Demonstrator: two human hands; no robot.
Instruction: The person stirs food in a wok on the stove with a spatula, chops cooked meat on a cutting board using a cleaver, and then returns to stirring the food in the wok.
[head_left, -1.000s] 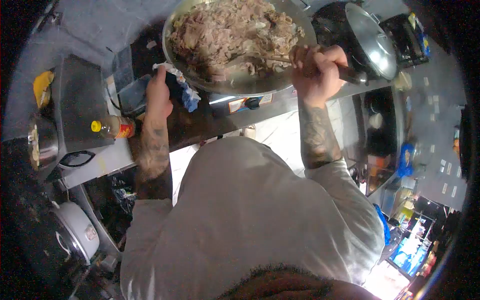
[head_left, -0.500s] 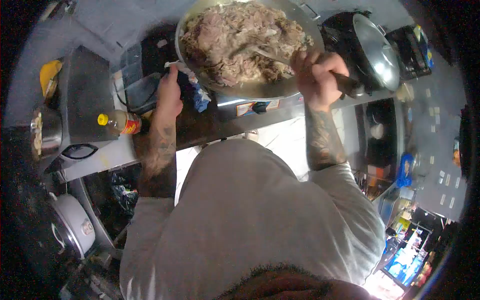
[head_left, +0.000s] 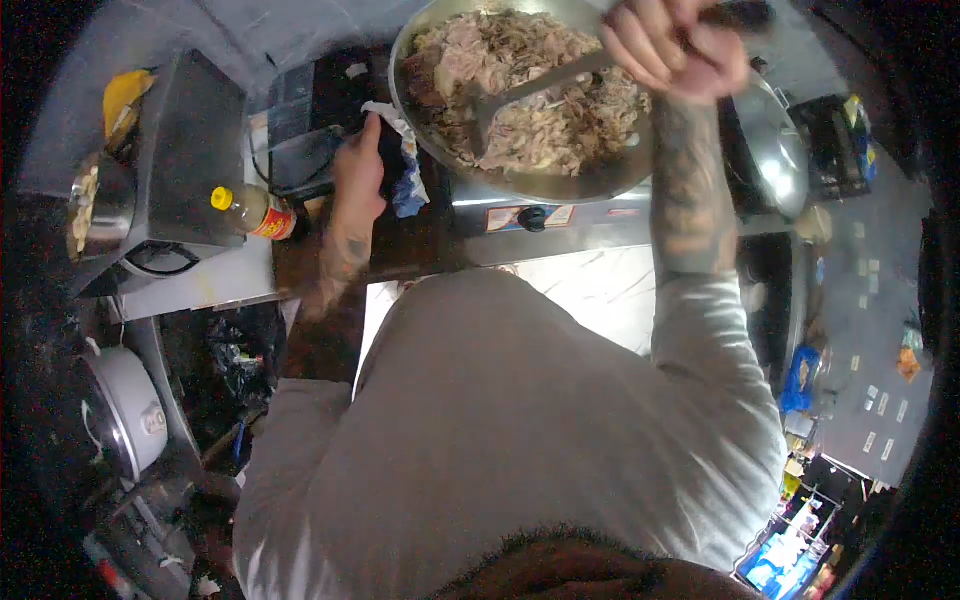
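A wide metal pan [head_left: 408, 110] holds a heap of shredded, pale-brown meat [head_left: 545, 85]. High over the pan's right side, my right hand [head_left: 675, 50] is closed around the dark handle of a spatula [head_left: 540, 82]. Its long shaft slants down to the left, and its blade is in the meat at the pan's left part. Just left of the pan, my left hand [head_left: 362, 172] grips a white-and-blue crumpled cloth [head_left: 410, 185] beside the rim. Whether a pan handle lies under the cloth is hidden.
Below the pan is a burner front with a black knob [head_left: 533, 219]. A yellow-capped bottle [head_left: 255, 212] stands left, near a dark box-shaped appliance [head_left: 195, 160] and a metal pot [head_left: 108, 205]. A large shiny lid [head_left: 775, 150] is at right; a white cooker [head_left: 130, 405] sits lower left.
My right hand has moved up and to the right, and the spatula's blade now lies farther left in the meat. My left hand keeps its hold on the cloth while the view shifts slightly.
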